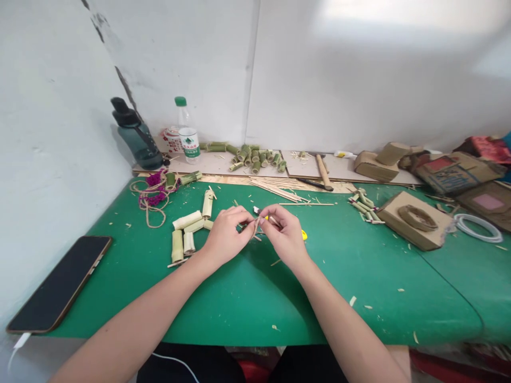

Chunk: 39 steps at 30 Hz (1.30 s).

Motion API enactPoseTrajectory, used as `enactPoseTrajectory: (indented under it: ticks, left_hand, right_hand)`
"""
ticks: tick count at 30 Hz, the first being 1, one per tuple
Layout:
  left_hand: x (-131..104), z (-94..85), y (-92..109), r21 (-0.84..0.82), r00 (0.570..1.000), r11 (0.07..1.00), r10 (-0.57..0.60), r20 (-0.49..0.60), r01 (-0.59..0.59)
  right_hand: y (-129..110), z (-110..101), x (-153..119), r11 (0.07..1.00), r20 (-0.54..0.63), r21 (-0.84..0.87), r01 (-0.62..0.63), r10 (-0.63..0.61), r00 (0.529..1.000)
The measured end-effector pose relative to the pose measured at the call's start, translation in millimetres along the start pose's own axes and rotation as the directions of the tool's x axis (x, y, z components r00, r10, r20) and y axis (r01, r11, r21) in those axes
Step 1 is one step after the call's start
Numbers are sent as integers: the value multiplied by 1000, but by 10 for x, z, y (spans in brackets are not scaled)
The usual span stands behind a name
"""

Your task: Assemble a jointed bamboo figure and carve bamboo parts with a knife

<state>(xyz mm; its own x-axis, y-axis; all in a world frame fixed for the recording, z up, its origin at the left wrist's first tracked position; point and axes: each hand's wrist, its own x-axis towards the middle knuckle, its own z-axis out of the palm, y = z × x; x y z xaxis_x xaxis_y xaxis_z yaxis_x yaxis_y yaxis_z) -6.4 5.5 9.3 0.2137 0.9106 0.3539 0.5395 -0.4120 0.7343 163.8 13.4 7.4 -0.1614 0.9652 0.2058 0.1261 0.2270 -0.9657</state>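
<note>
Over the middle of the green table, my left hand (pixel 231 231) and my right hand (pixel 284 231) meet with fingertips pinched. Between them runs a short piece of tan twine (pixel 257 226), gripped by both; its ends are partly hidden by the fingers. Some thin wooden stick seems to show by my right fingers, too small to be sure. Behind my right hand lies a tool with yellow parts (pixel 304 235), mostly covered. Left of my left hand, several cut bamboo pieces (pixel 187 221) are joined in a jointed shape, lying on the table.
A phone (pixel 59 284) lies at the left edge. Purple yarn with twine (pixel 154 197) is near a dark bottle (pixel 138 141) and a water bottle (pixel 189 138). Behind are bamboo sections (pixel 255 157), thin sticks (pixel 275 189) and a hammer (pixel 323 173). Cardboard blocks (pixel 415 221) stand right.
</note>
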Motion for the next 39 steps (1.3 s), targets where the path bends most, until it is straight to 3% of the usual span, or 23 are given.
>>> enactPoseTrajectory:
  ticks: [4, 8, 13, 16, 18, 21, 26, 31, 36, 39]
  left_hand:
    - [16, -21, 12, -22, 1000, 1000, -15, 4, 15]
    - [13, -33, 34, -59, 1000, 998, -18, 5, 18]
    - [-3, 1, 19, -291, 997, 954, -61, 51, 73]
    - [0, 7, -35, -427, 986, 888, -153, 73, 169]
    - [6, -9, -63, -449, 980, 871, -186, 75, 200]
    - [7, -40, -62, -400, 983, 898, -167, 73, 182]
    - [-4, -53, 5, -303, 992, 947, -78, 98, 104]
    - [-2, -48, 31, -155, 994, 988, -2, 111, 20]
    - [3, -63, 30, -171, 997, 985, -24, 68, 36]
    - [2, -70, 32, -173, 997, 984, -28, 70, 40]
  right_hand:
    - [-13, -2, 23, 995, 12, 73, -61, 61, 998]
    - [-43, -6, 45, 959, 101, 220, -177, 158, 982]
    - [-104, -65, 63, 772, 297, 504, -388, 266, 917]
    - [-119, -119, 78, 710, 300, 585, -393, 260, 918]
    - [-112, -138, 84, 728, 229, 594, -342, 254, 940]
    - [-85, -115, 77, 826, 114, 508, -244, 217, 970]
    - [-37, 3, 55, 941, 172, 271, -202, 159, 972]
    - [-43, 23, 47, 950, 128, 244, -197, 169, 977]
    - [-77, -47, 57, 886, 121, 366, -284, 258, 959]
    - [-71, -70, 77, 895, 41, 353, -273, 277, 960]
